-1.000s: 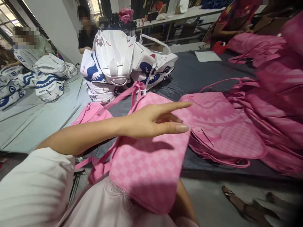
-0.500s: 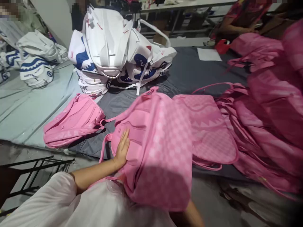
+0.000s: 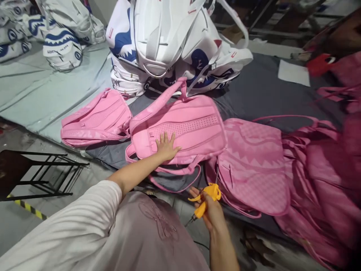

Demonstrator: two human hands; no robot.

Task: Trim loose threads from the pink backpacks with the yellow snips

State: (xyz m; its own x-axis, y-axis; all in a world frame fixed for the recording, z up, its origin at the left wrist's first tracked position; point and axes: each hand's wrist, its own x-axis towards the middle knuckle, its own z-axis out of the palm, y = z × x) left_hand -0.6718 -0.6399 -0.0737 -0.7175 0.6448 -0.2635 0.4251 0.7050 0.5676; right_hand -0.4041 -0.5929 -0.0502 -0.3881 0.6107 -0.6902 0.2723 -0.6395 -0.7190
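Observation:
A pink backpack (image 3: 180, 128) lies on its front on the table, its padded, perforated back panel and straps facing up. My left hand (image 3: 167, 147) is spread flat on that panel. Nothing is held in it. My right hand (image 3: 210, 210) is closed around the handle of a yellow air blow gun (image 3: 212, 192), just off the table's near edge. The gun's thin nozzle points away from me, beside the backpack's lower right corner. A smaller pink backpack (image 3: 96, 118) lies to the left, back panel up. Another pink backpack (image 3: 254, 162) with a toothed pattern lies to the right.
White and blue backpacks (image 3: 158, 41) are heaped at the back, with more (image 3: 63, 49) at far left. A pink pile (image 3: 318, 169) fills the right. A white paper sheet (image 3: 293, 72) and a red object (image 3: 320, 64) lie beyond. A black-framed stool (image 3: 42, 173) stands lower left.
The raised pink backpack has been laid down with its back panel up. My left hand now rests flat on it. My right hand, mostly hidden before, now shows with the air blow gun.

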